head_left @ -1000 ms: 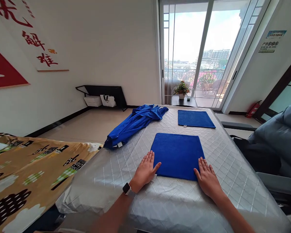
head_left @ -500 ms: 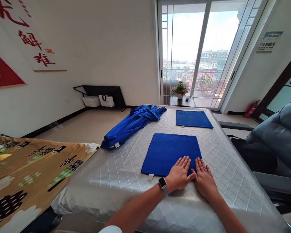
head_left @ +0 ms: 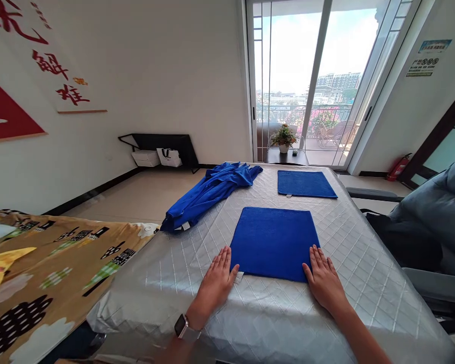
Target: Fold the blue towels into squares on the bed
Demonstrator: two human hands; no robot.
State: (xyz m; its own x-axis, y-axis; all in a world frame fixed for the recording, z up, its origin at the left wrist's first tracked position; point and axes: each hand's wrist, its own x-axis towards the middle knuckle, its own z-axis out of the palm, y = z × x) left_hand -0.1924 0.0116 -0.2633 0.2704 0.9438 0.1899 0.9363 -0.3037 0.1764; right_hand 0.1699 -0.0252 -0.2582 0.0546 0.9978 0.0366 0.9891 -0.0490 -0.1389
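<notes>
A blue towel [head_left: 275, 242], flat and roughly square, lies on the silver quilted mattress [head_left: 167, 298] in front of me. My left hand [head_left: 218, 278], with a watch on its wrist, rests at the towel's near left corner, fingers stretched out beside its white label. At the near right corner lies my right hand [head_left: 325, 278], palm down, fingers extended and thumb on the towel's edge. Farther back is a second blue towel [head_left: 307, 184], also flat. To the left, a heap of blue cloths [head_left: 212, 194] lies loosely bunched along the mattress.
On the left a brown patterned blanket [head_left: 68, 263] covers another surface, with a yellow cloth [head_left: 3, 265] on it. A grey padded chair [head_left: 432, 217] stands close on the right. Beyond the mattress, a flowerpot [head_left: 283, 146] sits on a small table by the glass door.
My left hand has moved left across the near towel, from beside my right hand to the near left corner. My right hand stays at the right corner. The view has shifted slightly.
</notes>
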